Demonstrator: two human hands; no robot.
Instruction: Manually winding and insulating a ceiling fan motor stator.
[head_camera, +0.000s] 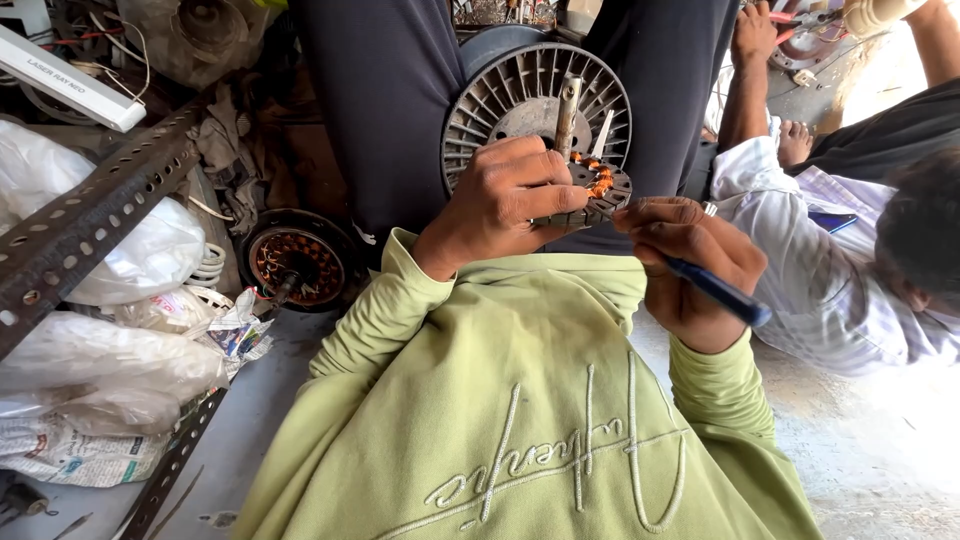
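Copper-wound stator (592, 198) gripped at its edge by left hand (500, 205).

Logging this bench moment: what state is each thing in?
Left hand: gripping the stator ring.
Stator ring: held up, copper windings showing.
Right hand: closed on a blue-handled tool, tip at the ring.
Finned rotor: upright behind, shaft sticking out.
Second stator: lying on the floor.
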